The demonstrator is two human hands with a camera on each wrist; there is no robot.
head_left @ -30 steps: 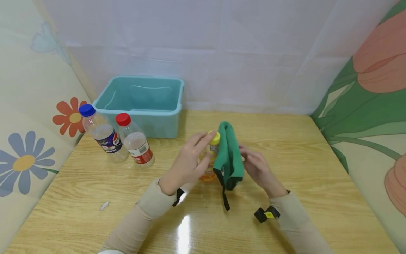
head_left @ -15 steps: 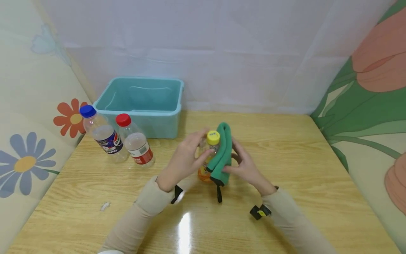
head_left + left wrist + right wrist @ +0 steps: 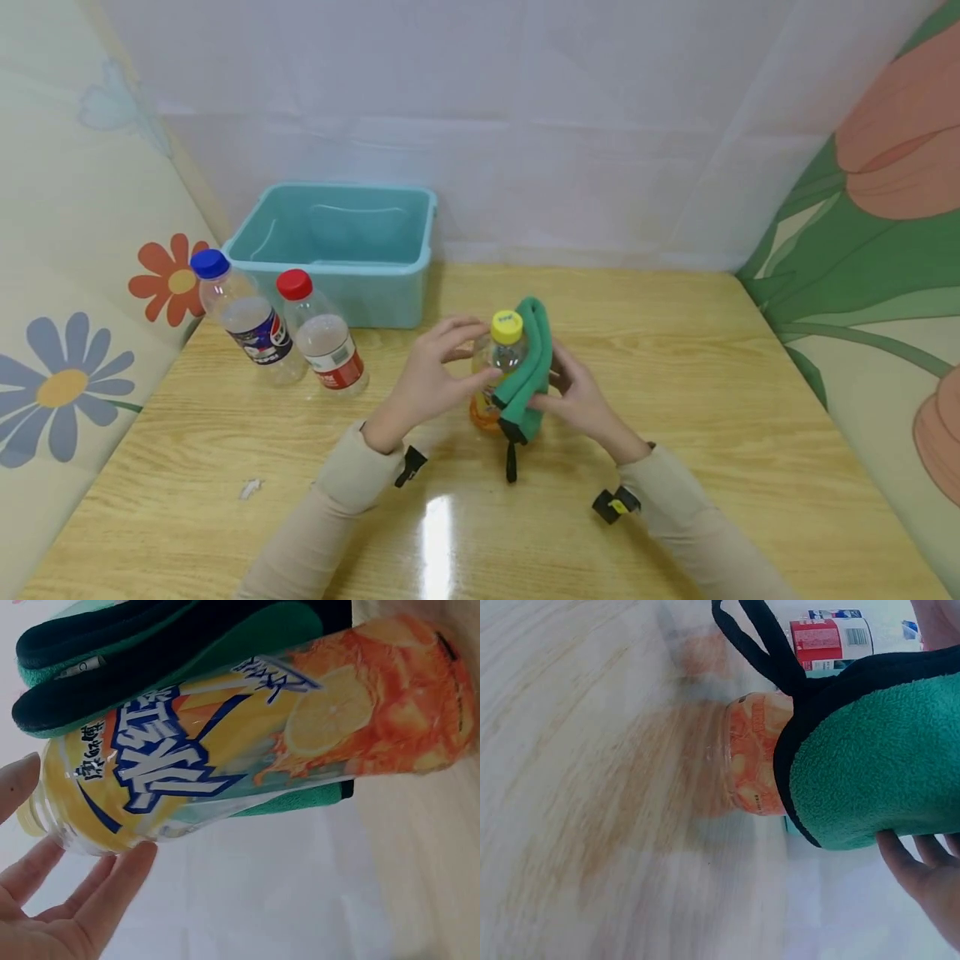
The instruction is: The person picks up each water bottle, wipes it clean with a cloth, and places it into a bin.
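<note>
An iced tea bottle with a yellow cap stands upright on the table. Thumb and fingers of my left hand grip it around the shoulder, just below the cap; the left wrist view shows fingertips touching the bottle. A folded green terry towel with black edging and a black loop leans along the bottle's right side. My right hand holds the towel from the right, thumb in front and fingers behind. In the right wrist view, the towel hides most of the bottle except its base.
A light blue plastic bin stands at the back left. In front of it are a Pepsi bottle with a blue cap and a red-capped bottle. A small pale mark shows on the wooden table.
The towel has moved left against the bottle, pressed narrower by my right hand. My left fingers have come down from the cap to the bottle's shoulder.
</note>
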